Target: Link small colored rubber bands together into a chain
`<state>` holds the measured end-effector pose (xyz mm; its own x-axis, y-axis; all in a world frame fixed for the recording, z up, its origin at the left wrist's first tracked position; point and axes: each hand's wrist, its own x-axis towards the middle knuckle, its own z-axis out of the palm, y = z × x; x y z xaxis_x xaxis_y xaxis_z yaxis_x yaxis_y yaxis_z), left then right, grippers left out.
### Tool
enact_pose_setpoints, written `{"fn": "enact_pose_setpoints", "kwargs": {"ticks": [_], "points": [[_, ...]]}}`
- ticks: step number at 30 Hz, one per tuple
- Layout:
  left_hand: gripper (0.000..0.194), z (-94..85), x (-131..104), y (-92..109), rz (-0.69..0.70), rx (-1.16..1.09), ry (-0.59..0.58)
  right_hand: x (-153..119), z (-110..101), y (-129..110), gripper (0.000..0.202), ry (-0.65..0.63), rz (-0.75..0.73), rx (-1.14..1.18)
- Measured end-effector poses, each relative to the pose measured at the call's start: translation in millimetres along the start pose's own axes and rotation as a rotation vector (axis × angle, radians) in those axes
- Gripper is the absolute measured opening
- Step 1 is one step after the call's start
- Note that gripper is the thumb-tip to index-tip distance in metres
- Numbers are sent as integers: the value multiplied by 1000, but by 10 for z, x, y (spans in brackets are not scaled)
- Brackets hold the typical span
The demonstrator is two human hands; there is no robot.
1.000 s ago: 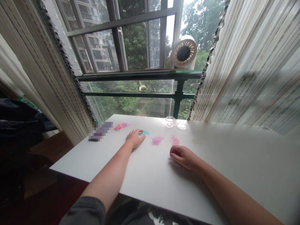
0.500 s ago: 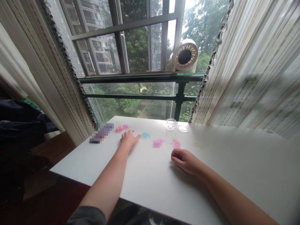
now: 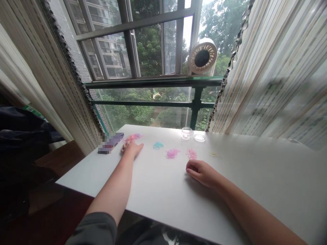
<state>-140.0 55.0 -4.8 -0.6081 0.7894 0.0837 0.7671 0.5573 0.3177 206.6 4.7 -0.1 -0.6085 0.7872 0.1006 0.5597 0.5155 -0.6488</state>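
Beside left hand (image 3: 131,148), shapeless pink pile (image 3: 133,137).

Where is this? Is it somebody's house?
Probably a room in a flat, high up: a white table stands by a big window with striped curtains, and apartment blocks and treetops show outside.

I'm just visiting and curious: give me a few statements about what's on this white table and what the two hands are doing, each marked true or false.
1. The left hand lies flat beside the reddish-pink pile. True.
2. The right hand holds the clear jar. False: it rests loosely curled on the table, apart from the jar.
3. The teal pile lies between the reddish-pink pile and the magenta pile. True.
4. The lid is on the jar. False: it lies beside the jar.
5. The fan stands on the table. False: it sits up at the window rail.
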Motion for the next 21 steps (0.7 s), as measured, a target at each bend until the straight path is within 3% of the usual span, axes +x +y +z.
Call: {"fn": "enact_pose_setpoints", "kwargs": {"ticks": [12,21], "points": [[69,-34,-48,13,-24,-1,26,1,-4,-14,11,-6,4,4],[66,-63,-57,35,-29,31,-41,-9,-6,-12,11,-11,15,-3]]}}
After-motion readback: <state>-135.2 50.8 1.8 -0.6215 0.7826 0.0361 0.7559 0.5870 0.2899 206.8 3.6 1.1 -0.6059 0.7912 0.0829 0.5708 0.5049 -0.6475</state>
